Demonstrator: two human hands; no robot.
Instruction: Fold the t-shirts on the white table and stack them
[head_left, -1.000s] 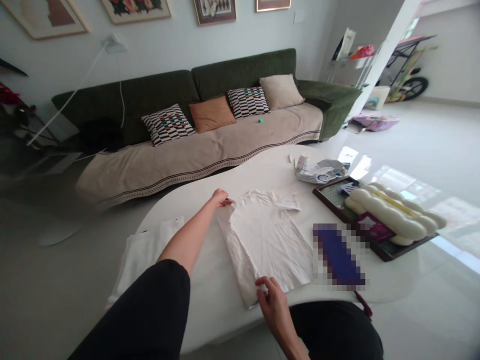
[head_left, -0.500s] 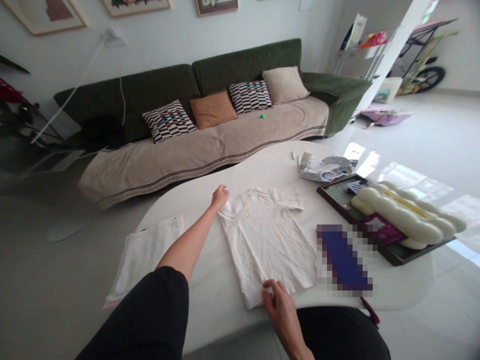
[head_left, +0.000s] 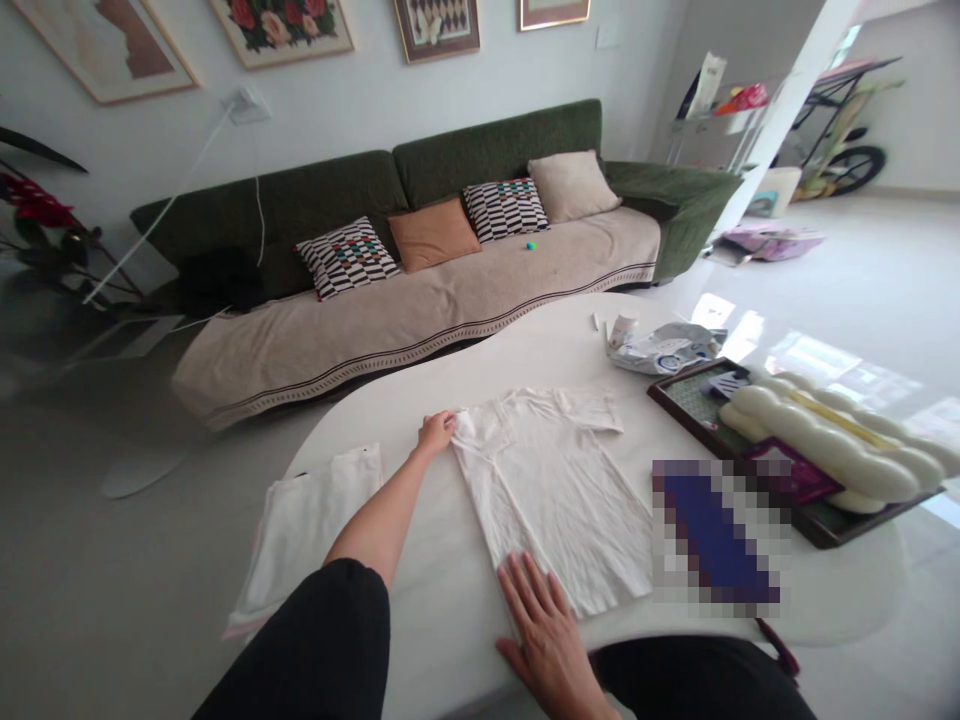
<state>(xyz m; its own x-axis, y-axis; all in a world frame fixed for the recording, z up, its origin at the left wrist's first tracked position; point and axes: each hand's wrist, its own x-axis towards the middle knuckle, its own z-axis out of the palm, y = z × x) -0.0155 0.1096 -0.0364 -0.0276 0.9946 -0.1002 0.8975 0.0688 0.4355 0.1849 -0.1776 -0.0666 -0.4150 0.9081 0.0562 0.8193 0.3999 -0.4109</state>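
Note:
A white T-shirt [head_left: 559, 490] lies spread on the white table, its near-left side folded inward and one short sleeve sticking out at the far right. At its far-left corner, by the shoulder, my left hand [head_left: 436, 432] has its fingers closed on the fabric edge. My right hand [head_left: 544, 630] rests flat on the shirt's near-left hem, fingers stretched and slightly apart. Left of my left forearm lies another folded white cloth [head_left: 311, 520] with a pinkish edge.
Right of the shirt is a blurred-out dark blue item [head_left: 724, 535]. Beyond it stands a dark-rimmed tray [head_left: 694, 425] holding a cream bubble-shaped object [head_left: 832, 435]. A silvery plastic packet [head_left: 664, 348] and a small white bottle [head_left: 624, 328] sit at the table's far side, before a green sofa [head_left: 495, 140].
My right hand has gone from curled above the hem to lying flat on it. My left hand has come down onto the shirt's far-left corner. The camera view has tilted slightly up.

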